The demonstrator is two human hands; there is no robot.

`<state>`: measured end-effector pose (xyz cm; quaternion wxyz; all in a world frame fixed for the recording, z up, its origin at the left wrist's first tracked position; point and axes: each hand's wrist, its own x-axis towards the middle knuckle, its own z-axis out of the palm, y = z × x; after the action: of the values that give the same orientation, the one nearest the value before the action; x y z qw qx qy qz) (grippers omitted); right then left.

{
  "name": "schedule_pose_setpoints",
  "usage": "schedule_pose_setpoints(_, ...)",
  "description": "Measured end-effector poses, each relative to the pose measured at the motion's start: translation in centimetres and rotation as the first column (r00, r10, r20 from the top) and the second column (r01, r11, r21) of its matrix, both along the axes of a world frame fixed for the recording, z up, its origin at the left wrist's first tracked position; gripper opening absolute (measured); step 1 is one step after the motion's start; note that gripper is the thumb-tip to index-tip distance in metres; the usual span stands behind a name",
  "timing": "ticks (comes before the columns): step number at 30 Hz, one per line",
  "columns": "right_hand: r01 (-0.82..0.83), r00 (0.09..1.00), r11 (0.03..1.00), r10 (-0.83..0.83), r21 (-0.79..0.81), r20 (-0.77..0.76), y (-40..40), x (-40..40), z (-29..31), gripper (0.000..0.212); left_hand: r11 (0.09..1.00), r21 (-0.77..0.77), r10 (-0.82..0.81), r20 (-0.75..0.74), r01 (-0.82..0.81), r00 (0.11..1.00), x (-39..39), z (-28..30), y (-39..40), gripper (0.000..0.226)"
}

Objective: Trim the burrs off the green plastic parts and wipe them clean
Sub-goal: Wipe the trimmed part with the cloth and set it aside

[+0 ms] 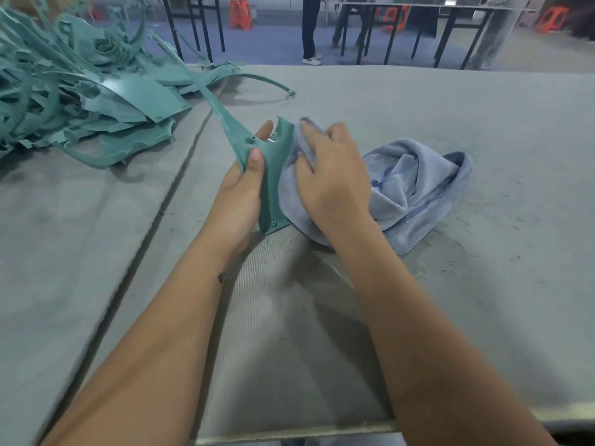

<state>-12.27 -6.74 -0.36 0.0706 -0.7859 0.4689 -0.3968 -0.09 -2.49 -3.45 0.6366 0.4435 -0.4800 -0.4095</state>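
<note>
Hands, two — left hand [244,185] grips one green part [273,162], right hand [331,175] clutches one blue cloth [415,185]; uncounted pile [80,91] at ten o'clock.

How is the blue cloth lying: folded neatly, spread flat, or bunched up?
Bunched up. The blue cloth sits in loose crumpled folds on the table, one end gathered under the right hand against the green part.
</note>
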Motion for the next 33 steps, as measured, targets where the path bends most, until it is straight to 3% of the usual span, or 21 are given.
schedule_pose_setpoints(3,-0.183,0.983,0.974,0.181,-0.129,-0.031,1.3,0.4,0.3,0.043,0.998,0.009,0.059,0.074,-0.059,0.996,-0.1,0.2,0.2,0.042)
schedule_pose_setpoints(5,-0.225,0.974,0.968,0.225,-0.114,-0.009,1.2,0.3,0.7,0.041,0.995,-0.022,0.103,0.145,-0.101,0.984,-0.3,0.5,0.5,0.045)
schedule_pose_setpoints(9,-0.111,0.994,0.992,0.111,-0.058,-0.007,0.4,-0.4,1.5,0.04,0.993,-0.079,0.104,0.273,-0.086,0.956,-0.9,0.9,1.0,0.043)
schedule_pose_setpoints(14,0.026,0.999,0.997,-0.027,-0.067,-0.019,1.0,0.0,2.0,0.036,0.992,-0.104,0.1,0.309,-0.071,0.946,-1.1,1.2,1.0,0.045)
schedule_pose_setpoints(17,-0.082,0.996,0.994,0.085,-0.065,0.035,1.3,0.4,1.6,0.024,0.995,-0.085,0.076,0.266,-0.055,0.961,-0.8,1.2,0.9,0.046)
schedule_pose_setpoints(21,-0.168,0.981,0.966,0.183,-0.194,0.062,2.1,0.5,0.2,0.033,0.989,-0.035,0.146,0.227,-0.142,0.963,-0.2,1.3,0.6,0.041)
schedule_pose_setpoints(28,0.085,0.996,0.994,-0.084,-0.062,0.023,-0.3,-0.6,-0.7,0.049,0.989,0.009,0.143,0.166,-0.147,0.976,0.3,1.2,0.7,0.029)
schedule_pose_setpoints(33,-0.174,0.983,0.944,0.148,-0.282,-0.111,1.3,0.6,-1.1,0.043,0.995,0.039,0.097,-0.069,-0.095,0.993,0.0,1.0,0.8,0.038)
